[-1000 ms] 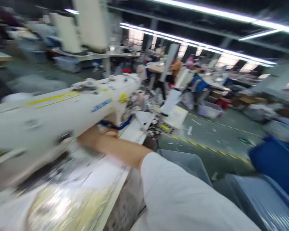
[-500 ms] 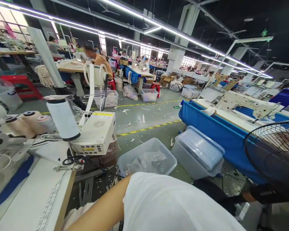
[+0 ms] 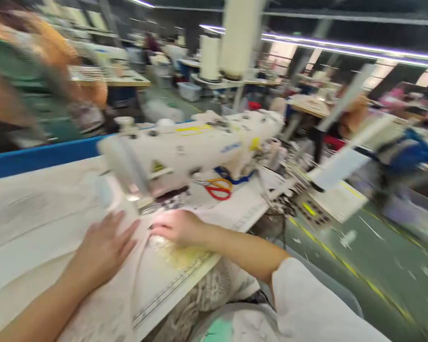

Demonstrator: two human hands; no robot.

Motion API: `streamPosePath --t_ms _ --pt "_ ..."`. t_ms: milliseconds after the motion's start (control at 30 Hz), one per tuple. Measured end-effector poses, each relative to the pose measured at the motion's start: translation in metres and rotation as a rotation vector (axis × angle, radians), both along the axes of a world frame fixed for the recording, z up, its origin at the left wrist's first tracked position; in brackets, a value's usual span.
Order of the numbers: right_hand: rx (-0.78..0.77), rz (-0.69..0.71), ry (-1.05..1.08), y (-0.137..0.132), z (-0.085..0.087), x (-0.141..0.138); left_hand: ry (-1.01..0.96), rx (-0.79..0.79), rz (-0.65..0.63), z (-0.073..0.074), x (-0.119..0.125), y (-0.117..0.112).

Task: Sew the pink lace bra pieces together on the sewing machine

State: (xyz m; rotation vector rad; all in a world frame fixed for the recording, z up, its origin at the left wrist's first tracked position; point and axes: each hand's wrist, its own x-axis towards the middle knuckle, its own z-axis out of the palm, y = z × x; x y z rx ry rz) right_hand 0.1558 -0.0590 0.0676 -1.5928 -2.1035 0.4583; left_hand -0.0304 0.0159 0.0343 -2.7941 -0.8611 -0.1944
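Observation:
A white sewing machine (image 3: 196, 149) stands across the table, blurred by motion. My left hand (image 3: 102, 247) lies flat on pale fabric (image 3: 103, 306) to the left of the needle area, its fingers stretched out. Just right of it, my right hand (image 3: 180, 228) is closed, fingers curled at the fabric's edge close to the machine. A small dark spot shows at its fingertips, but what it grips cannot be made out. Beneath that hand lies a yellowish, shiny patch (image 3: 180, 256). Scissors (image 3: 217, 187) with red and yellow handles lie under the machine arm.
A ruler strip (image 3: 178, 285) runs along the table's front edge. Tall thread cones (image 3: 209, 57) stand behind the machine. To the right are a control box (image 3: 337, 202) and a floor with scraps and yellow tape. A co-worker (image 3: 57, 42) is at the upper left.
The view has swung left, away from the aisle and the fan, to the sewing machine. Both my hands are now visible on the table; before, only part of one arm showed.

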Motion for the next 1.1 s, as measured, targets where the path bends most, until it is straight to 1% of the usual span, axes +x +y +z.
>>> streamPosePath --t_ms 33,67,133,233,400,500,600,700,867,1100 --pt "-0.039 -0.027 0.048 0.009 -0.005 -0.004 0.051 -0.029 0.066 -0.005 -0.015 -0.005" --pt "-0.047 -0.016 0.042 0.017 -0.009 -0.007 0.064 -0.068 0.106 -0.009 -0.023 -0.007" --pt "-0.066 0.002 0.004 0.03 -0.016 -0.012 0.065 -0.147 0.151 -0.015 -0.026 -0.009" --pt "-0.069 0.017 -0.099 0.036 -0.023 -0.02 0.011 -0.217 0.18 -0.019 -0.023 -0.009" --pt "-0.04 0.056 -0.247 0.043 -0.032 -0.038 -0.023 -0.328 0.259 -0.017 -0.032 -0.011" --pt "0.005 0.051 -0.313 0.056 -0.037 -0.049 0.018 -0.404 0.301 -0.011 -0.037 -0.012" --pt "0.053 0.027 -0.369 0.07 -0.043 -0.057 0.053 -0.457 0.332 -0.007 -0.036 -0.014" --pt "0.085 0.031 -0.408 0.078 -0.049 -0.057 0.069 -0.48 0.358 -0.007 -0.034 -0.015" --pt "0.107 0.079 -0.443 0.078 -0.056 -0.051 0.075 -0.49 0.37 -0.009 -0.033 -0.015" --pt "0.088 0.084 -0.499 0.079 -0.055 -0.053 0.073 -0.486 0.376 -0.011 -0.033 -0.013"
